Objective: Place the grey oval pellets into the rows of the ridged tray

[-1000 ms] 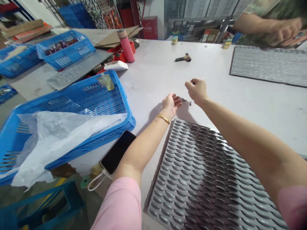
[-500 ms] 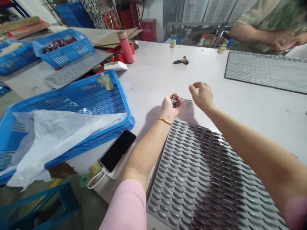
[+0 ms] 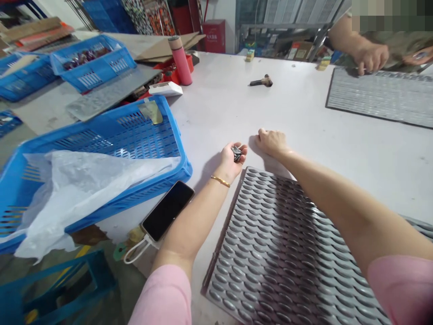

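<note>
My left hand (image 3: pixel 232 161) lies palm up over the white table (image 3: pixel 216 108), cupping a small pile of dark metal pieces (image 3: pixel 237 154). Their exact kind is too small to tell. My right hand (image 3: pixel 271 142) is closed into a fist, resting on the tabletop just to the right of the left hand. Anything inside that fist is hidden. Below both hands lies a grey dimpled metal mesh sheet (image 3: pixel 287 253), with my right forearm passing above its upper corner.
A blue perforated crate (image 3: pixel 181 169) holding a white plastic bag (image 3: pixel 77 198) stands left, beside a black phone (image 3: pixel 168 211) with a white cable. Farther off are a pink bottle (image 3: pixel 180 61), a small hammer (image 3: pixel 262 81), and a co-worker's hand (image 3: pixel 371 58) on another mesh sheet (image 3: pixel 382 97).
My right hand has closed from a loose pinch into a fist and dropped onto the table, covering where small pieces lay. My left hand has shifted slightly left, still holding the pieces.
</note>
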A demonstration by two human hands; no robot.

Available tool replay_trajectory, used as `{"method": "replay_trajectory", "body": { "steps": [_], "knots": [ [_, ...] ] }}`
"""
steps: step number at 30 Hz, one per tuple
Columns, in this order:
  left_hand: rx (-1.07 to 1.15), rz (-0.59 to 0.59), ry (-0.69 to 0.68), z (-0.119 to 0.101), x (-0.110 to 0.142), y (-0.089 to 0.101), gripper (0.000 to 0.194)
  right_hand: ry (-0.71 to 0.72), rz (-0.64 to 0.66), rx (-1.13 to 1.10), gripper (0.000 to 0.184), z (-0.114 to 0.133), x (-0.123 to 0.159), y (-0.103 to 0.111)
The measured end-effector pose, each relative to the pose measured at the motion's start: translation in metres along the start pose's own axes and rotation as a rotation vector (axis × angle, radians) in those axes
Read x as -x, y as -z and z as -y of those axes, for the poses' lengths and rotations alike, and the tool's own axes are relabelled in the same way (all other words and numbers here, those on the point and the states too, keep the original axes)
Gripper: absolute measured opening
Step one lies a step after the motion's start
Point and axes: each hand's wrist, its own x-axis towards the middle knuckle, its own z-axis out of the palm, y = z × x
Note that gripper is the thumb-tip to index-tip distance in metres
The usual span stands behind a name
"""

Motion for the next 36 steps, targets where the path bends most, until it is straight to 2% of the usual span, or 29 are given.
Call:
{"method": "replay_trajectory", "body": {
  "steps": [4, 7, 10, 11, 14, 16, 19, 21, 23, 27, 29, 31, 33, 36],
  "knots": [
    [-0.019, 0.006, 0.009, 0.004, 0.009, 0.008, 0.025, -0.019, -0.02, -0.018, 0.047, -0.004, 0.006, 0.003],
    [-0.045, 0.021, 0.031, 0.01, 0.011, 0.009, 0.022, -0.063, -0.056, -0.045, 0.043, -0.003, 0.006, 0.014],
    [-0.084, 0.053, 0.071, 0.018, 0.011, 0.002, 0.024, -0.089, -0.153, -0.134, 0.041, -0.003, 0.009, 0.039],
    [-0.105, 0.075, 0.089, 0.022, 0.013, -0.002, 0.026, -0.07, -0.224, -0.217, 0.039, -0.002, 0.014, 0.05],
    [-0.196, 0.203, 0.166, 0.038, 0.03, -0.019, 0.038, 0.094, -0.351, -0.464, 0.035, 0.003, 0.047, 0.087],
    [-0.242, 0.296, 0.189, 0.052, 0.053, -0.032, 0.043, 0.185, -0.34, -0.513, 0.034, 0.008, 0.081, 0.113],
    [-0.293, 0.345, 0.134, 0.078, 0.098, -0.046, 0.047, 0.236, -0.276, -0.479, 0.033, 0.011, 0.139, 0.146],
    [-0.341, 0.352, 0.141, 0.099, 0.13, -0.048, 0.047, 0.22, -0.225, -0.444, 0.036, 0.007, 0.179, 0.162],
    [-0.366, 0.37, 0.205, 0.123, 0.16, -0.045, 0.044, 0.18, -0.197, -0.411, 0.039, 0.0, 0.219, 0.173],
    [-0.334, 0.405, 0.381, 0.175, 0.208, -0.025, 0.031, 0.111, -0.275, -0.36, 0.044, -0.015, 0.301, 0.186],
    [-0.361, 0.43, 0.449, 0.197, 0.228, -0.01, 0.027, 0.071, -0.35, -0.393, 0.045, -0.022, 0.343, 0.189],
    [-0.42, 0.476, 0.534, 0.213, 0.247, 0.006, 0.024, -0.037, -0.414, -0.481, 0.042, -0.029, 0.388, 0.188],
    [-0.512, 0.516, 0.613, 0.225, 0.266, 0.024, 0.021, -0.215, -0.459, -0.616, 0.035, -0.038, 0.434, 0.181],
    [-0.671, 0.514, 0.635, 0.24, 0.293, 0.051, 0.023, -0.387, -0.43, -0.762, 0.03, -0.048, 0.497, 0.16]
  ]
}}
